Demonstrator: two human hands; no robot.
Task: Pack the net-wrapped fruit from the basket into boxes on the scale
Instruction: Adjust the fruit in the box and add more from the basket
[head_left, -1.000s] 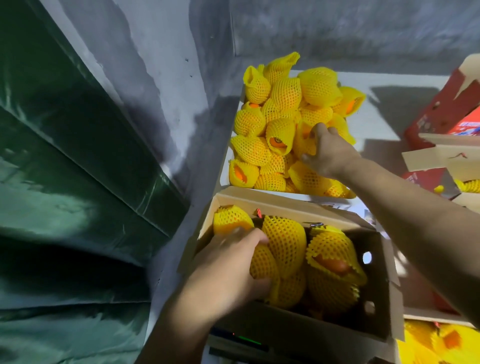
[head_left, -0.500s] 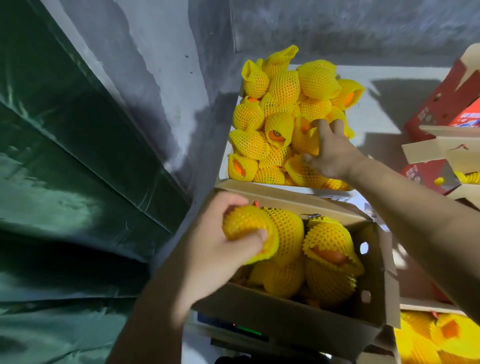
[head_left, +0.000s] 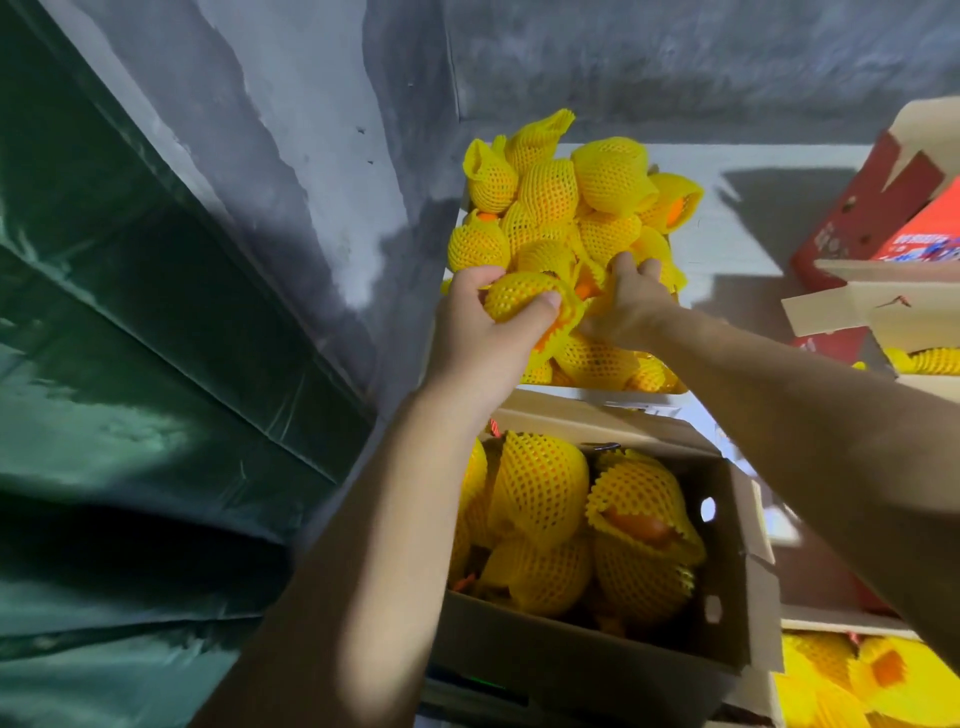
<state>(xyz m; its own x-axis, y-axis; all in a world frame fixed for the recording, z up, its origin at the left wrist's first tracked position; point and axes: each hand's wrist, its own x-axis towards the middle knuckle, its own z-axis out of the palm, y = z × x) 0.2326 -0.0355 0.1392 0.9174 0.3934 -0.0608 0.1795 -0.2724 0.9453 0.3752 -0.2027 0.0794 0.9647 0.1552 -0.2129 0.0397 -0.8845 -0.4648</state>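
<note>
A heap of fruit in yellow foam nets (head_left: 608, 176) fills the white basket (head_left: 618, 397) at the top centre. My left hand (head_left: 467, 343) grips one net-wrapped fruit (head_left: 519, 299) at the heap's near left edge. Beside it, my right hand (head_left: 631, 309) reaches into the heap with its fingers curled over another wrapped fruit. Below my arms an open brown cardboard box (head_left: 571, 670) holds several wrapped fruit (head_left: 545, 493). It sits on a dark scale (head_left: 478, 688) with a faint green display, mostly hidden.
A green tarp (head_left: 130, 364) covers the left side, with a grey wall (head_left: 311, 156) behind. Red cartons (head_left: 872, 208) and an open cardboard box (head_left: 883, 306) stand at the right. Another box of wrapped fruit (head_left: 857, 680) lies at the bottom right.
My left hand has lifted a wrapped fruit from the box on the scale and carried it up to the basket heap. My right hand stayed in the heap, shifting slightly left.
</note>
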